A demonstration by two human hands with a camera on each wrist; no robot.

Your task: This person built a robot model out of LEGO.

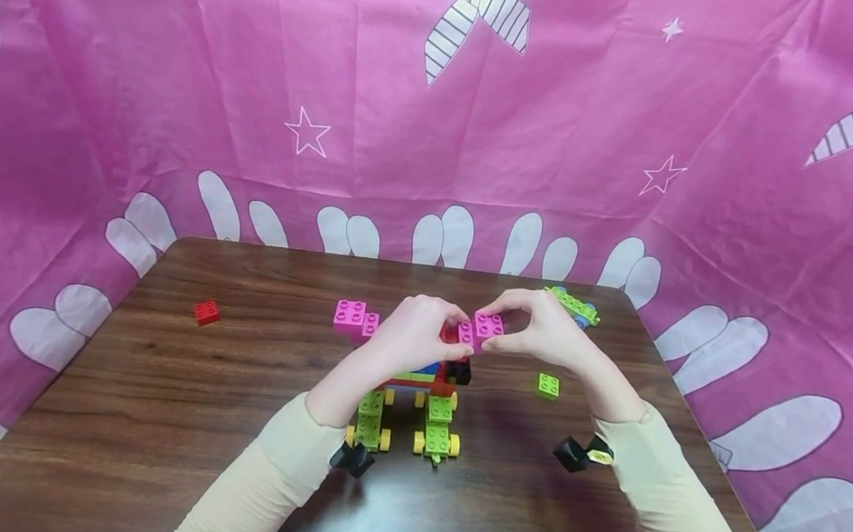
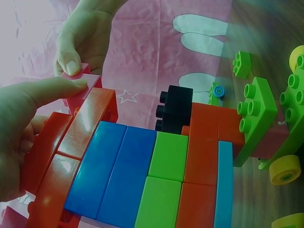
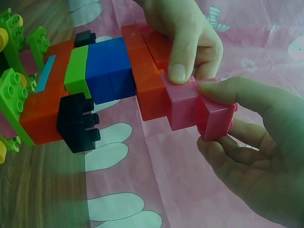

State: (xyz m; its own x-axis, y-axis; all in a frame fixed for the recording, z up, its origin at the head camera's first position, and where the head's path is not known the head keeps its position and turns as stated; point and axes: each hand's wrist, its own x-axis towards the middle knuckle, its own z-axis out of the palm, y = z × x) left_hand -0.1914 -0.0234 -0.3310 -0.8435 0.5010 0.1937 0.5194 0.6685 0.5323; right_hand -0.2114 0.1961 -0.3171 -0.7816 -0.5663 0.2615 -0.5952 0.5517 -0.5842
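A figure of toy building blocks stands on the table, with stacked red, blue and green blocks and green wheeled bases underneath. My left hand reaches over its top and grips the pink block at its right end, thumb flat on the side. Beside that block, the fingers and thumb of my right hand pinch an outer pink block, set against the first and a little offset. More pink blocks stick out at the figure's left end. Black blocks project from its side.
A loose red block lies far left on the brown table. To the right are a loose green block and, behind it, a green wheeled base. Pink patterned cloth hangs around the table.
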